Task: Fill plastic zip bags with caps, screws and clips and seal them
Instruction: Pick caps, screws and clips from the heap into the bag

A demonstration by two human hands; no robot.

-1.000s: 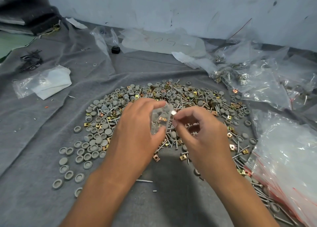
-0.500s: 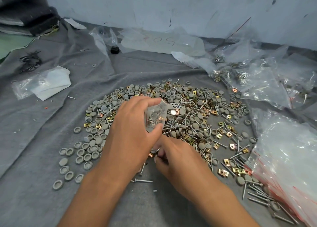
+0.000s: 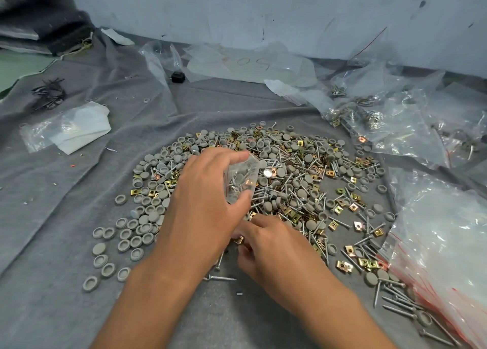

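A wide pile of grey caps [image 3: 147,214], silver screws [image 3: 295,180] and brass clips [image 3: 342,265] covers the grey cloth. My left hand [image 3: 203,206] grips a small clear zip bag [image 3: 241,181] between thumb and fingers, held above the pile; the bag holds a few screws, a cap and a clip. My right hand [image 3: 266,246] is low on the cloth just under the left hand, its fingertips pinching a brass clip [image 3: 239,240] at the near edge of the pile.
A stack of empty red-striped zip bags [image 3: 442,246] lies at the right. Filled bags [image 3: 390,122] are heaped at the back right. Folded white plastic [image 3: 79,130] lies at the left, large clear bags [image 3: 250,64] by the wall, a loose screw [image 3: 221,278] near my wrists.
My right hand has dropped from the bag's mouth down to the near edge of the pile and closed its fingertips on a clip. The left hand keeps holding the bag.
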